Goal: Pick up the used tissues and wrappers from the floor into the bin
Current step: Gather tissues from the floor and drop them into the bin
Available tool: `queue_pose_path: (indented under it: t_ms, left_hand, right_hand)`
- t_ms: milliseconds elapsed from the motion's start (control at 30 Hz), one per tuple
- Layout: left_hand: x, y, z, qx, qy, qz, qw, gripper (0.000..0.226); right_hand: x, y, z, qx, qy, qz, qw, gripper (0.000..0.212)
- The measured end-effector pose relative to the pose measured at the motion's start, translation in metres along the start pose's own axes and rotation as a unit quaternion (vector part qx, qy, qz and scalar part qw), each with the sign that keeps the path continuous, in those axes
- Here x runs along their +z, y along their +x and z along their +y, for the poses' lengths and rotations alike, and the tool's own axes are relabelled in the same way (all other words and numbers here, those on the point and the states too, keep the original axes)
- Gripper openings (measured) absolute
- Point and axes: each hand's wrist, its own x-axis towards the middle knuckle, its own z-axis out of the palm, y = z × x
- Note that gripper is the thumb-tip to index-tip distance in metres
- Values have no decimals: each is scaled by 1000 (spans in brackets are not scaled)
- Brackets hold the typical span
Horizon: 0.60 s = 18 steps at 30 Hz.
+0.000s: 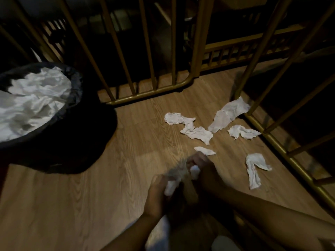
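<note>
both hands work low over the wood floor (90, 205). the left hand (159, 192) is curled closed around a white tissue wad (171, 187); the right hand (203, 171) is likewise closed on a second wad (194, 172), the two hands near each other. motion blur hides the exact finger positions. the bin (76, 98), lined in black and already well filled with white tissue, stands to the left, well apart from the hands. six loose tissues (197, 133) remain on the floor ahead and to the right, one (204, 151) just beyond the right hand and one (233, 107) against the gold railing (152, 93). no wrappers can be identified. probable faults: a light wad slipping from a loose grip during the carry to the bin; tissue dropped onto the heaped contents rolling back over the rim; the piece at the railing being overlooked in poor light.
</note>
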Motion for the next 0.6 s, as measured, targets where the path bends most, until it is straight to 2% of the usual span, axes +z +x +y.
queue_pose_path:
  t_ms: [33,67,100,167,233,300,367,400,433,533,600]
  left_hand:
    - [-9,7,3,-37,-16,29,999,18]
    - [-13,14,-1,-36,-24,56,998,8]
    - [-19,20,-8,-41,-26,82,995,13]
    - [-25,28,-20,-106,-55,107,987,41]
    - [-30,26,-24,-126,-86,115,982,52]
    - [-36,22,-18,-136,-131,136,972,52]
    - [-36,17,-15,-138,-166,140,966,40]
    - [-34,13,-14,-126,-160,146,968,29]
    - [-32,11,-12,-121,-167,153,966,28]
    - [-30,12,-3,-164,-229,190,940,42]
    - [-35,18,2,-160,-231,192,940,34]
  right_hand:
    - [-3,7,-2,35,27,30,999,30]
    - [-6,13,-10,33,33,53,997,28]
    - [-6,17,-12,36,34,79,996,23]
    - [-5,24,-5,38,73,179,980,13]
    - [-7,25,3,101,132,221,961,22]
    - [-9,24,12,178,98,202,958,34]
    - [-10,18,24,242,16,134,961,70]
    - [-12,15,25,257,-20,98,961,87]
    - [-11,12,28,258,-62,70,962,99]
    - [-6,9,38,221,-236,13,946,109]
    - [-3,14,45,195,-294,6,936,103]
